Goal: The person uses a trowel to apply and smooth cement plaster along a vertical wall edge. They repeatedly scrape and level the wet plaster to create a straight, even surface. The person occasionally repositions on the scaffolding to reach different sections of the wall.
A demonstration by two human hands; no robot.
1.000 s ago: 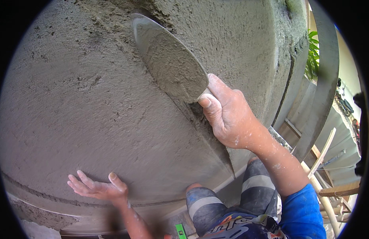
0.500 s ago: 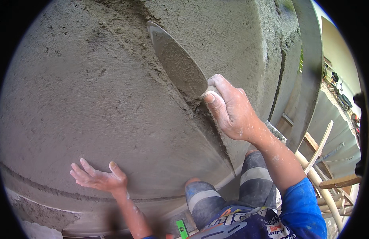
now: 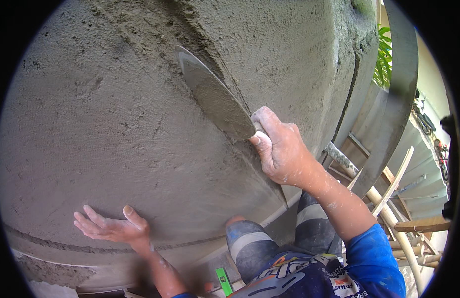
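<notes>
I had the right hand (image 3: 280, 148) wrapped around the trowel (image 3: 215, 97), whose long axis slanted up-left from it; the left hand (image 3: 114, 227), fingers spread, was farther, lower.

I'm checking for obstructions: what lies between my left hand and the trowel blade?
In the head view, only grey plaster lies between your left hand and the trowel blade.

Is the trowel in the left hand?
No, the right hand grips the trowel; the left hand is empty.
</notes>
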